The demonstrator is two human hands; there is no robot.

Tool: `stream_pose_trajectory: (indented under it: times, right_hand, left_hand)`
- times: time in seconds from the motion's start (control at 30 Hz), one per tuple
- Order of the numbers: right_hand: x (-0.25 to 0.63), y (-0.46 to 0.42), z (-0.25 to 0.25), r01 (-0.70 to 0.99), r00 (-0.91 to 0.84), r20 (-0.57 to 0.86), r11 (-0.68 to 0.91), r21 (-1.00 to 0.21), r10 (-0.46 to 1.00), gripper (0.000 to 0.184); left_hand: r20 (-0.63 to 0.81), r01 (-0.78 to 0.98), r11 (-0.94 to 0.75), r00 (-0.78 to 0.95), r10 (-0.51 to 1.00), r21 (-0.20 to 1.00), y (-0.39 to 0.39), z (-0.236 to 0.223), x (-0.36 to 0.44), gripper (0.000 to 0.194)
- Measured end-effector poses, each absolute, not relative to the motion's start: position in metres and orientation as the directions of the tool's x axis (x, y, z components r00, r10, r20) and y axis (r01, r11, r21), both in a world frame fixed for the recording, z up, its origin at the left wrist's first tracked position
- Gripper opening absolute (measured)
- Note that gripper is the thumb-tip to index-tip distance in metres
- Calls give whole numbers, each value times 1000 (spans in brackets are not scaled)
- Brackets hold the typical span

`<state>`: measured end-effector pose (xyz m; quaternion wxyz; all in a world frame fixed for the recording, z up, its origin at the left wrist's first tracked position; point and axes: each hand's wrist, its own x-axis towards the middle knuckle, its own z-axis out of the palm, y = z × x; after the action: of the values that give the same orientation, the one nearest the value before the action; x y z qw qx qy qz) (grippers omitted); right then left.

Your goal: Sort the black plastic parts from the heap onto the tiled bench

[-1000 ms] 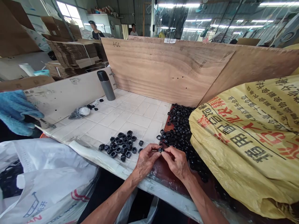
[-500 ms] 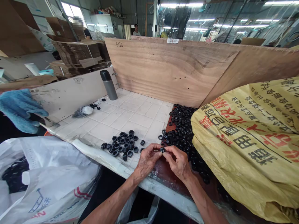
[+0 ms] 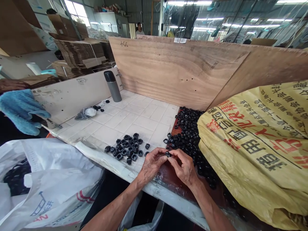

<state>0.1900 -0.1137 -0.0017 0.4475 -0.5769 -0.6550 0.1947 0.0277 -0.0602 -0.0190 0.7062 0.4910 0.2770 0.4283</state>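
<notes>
Since the earlier frame, the view has swung a little to the left, and at the far left another person's hand (image 3: 13,85) has come into sight above a blue cloth (image 3: 20,109); the pinch at the centre looks much the same.

There the left hand (image 3: 151,163) and the right hand (image 3: 184,166) meet, thumbs and forefingers closed on one small black piece (image 3: 167,154). It sits directly between the two sets of fingertips, neither hand nearer, held just above the counter's (image 3: 146,110) front part. The fingers hide much of it, so its long axis cannot be told.

Just left of the left hand is a small group of black rings (image 3: 136,146), some flat with the hole showing, some on edge. Beyond the right hand spreads a much larger heap (image 3: 190,128), running back along a yellow sack (image 3: 240,154) whose contents are hidden.

At the lower left, a white sack (image 3: 60,183) gapes open, with black items (image 3: 18,176) inside, too dark to make out. Farther back lies a clear bag (image 3: 83,114) holding something dark, near an upright flask (image 3: 114,89).
</notes>
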Motion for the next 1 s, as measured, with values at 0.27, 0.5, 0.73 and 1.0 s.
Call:
stream_pose_trajectory:
  times: [0.27, 0.5, 0.73, 1.0]
  right_hand:
    - [186, -114, -6, 526, 149, 255, 142, -838, 955, 19]
    - [184, -112, -8, 408, 195, 208, 114, -906, 958, 15]
    - [175, -109, -5, -206, 199, -186, -144, -968, 962, 28]
    - [178, -113, -1, -423, -4, -386, -351, -835, 922, 37]
  left_hand:
    - [83, -234, 19, 422, 903, 972, -62, -21, 30, 24]
    - [177, -154, -121, 438, 881, 981, -62, -17, 27, 18]
    - [510, 78, -624, 502, 698, 778, -66, -23, 24, 29]
    - [565, 67, -854, 723, 397, 515, -61, -29, 6, 47]
